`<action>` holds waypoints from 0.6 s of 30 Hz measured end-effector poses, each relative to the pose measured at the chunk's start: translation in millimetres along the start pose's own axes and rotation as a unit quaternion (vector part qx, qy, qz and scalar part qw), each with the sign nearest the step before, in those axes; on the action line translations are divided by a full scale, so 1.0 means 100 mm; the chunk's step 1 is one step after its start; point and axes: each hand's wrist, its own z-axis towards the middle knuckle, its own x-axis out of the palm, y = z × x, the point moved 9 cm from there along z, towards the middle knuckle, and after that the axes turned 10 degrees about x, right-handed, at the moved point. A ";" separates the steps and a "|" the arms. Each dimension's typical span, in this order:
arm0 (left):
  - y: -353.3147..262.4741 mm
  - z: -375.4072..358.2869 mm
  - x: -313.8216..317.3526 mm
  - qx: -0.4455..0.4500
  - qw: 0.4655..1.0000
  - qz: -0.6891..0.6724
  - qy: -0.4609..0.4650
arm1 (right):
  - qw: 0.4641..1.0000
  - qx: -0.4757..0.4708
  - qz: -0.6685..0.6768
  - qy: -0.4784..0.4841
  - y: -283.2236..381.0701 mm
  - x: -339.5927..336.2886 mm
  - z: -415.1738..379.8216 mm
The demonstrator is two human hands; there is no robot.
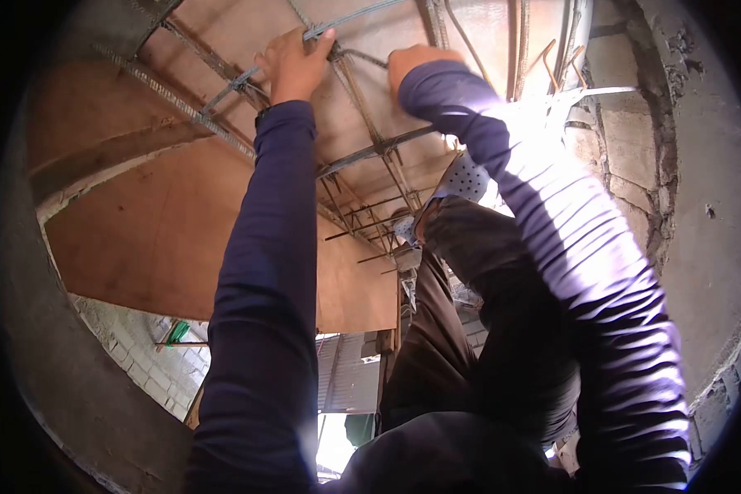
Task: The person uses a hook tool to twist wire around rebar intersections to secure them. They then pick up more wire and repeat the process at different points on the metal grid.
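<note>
My left hand [292, 70] is at a crossing of ribbed rebar [358, 14], its thumb beside the bars and its fingers curled against them. My right hand [420, 66] is closed in a fist just to the right. From that fist a thin, dark, curved metal rod, which looks like a rebar tying hook [362, 56], reaches to the crossing near my left thumb. Its handle is hidden inside my fist. Crossing bars form a rebar grid [379, 148] over reddish-brown plywood [445, 25]. Any tie wire at the crossing is too small to make out.
My legs [502, 288] and a dotted light-coloured shoe [465, 177] are below the grid. Bar ends [337, 237] stick out near the plywood. A rough masonry wall [626, 148] stands at right, a concrete edge [25, 329] at left. Bright openings show the ground lower down.
</note>
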 end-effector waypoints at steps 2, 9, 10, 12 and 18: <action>0.07 0.00 0.03 -0.014 0.999 -0.034 0.007 | 1.000 -0.007 -0.024 0.011 -0.10 0.07 0.10; 0.10 0.07 0.08 -0.049 0.994 -0.048 0.090 | 0.972 0.060 0.201 -0.100 -0.33 0.58 0.40; 0.09 0.04 0.11 -0.056 0.991 -0.029 0.119 | 0.923 0.092 0.364 0.081 -0.32 0.77 0.40; 0.16 0.05 0.18 -0.049 0.994 -0.030 0.090 | 0.815 0.116 0.505 0.258 -0.22 1.01 0.35; 0.12 0.07 0.14 -0.036 0.994 -0.014 0.104 | 0.761 0.064 0.559 0.322 -0.27 1.05 0.44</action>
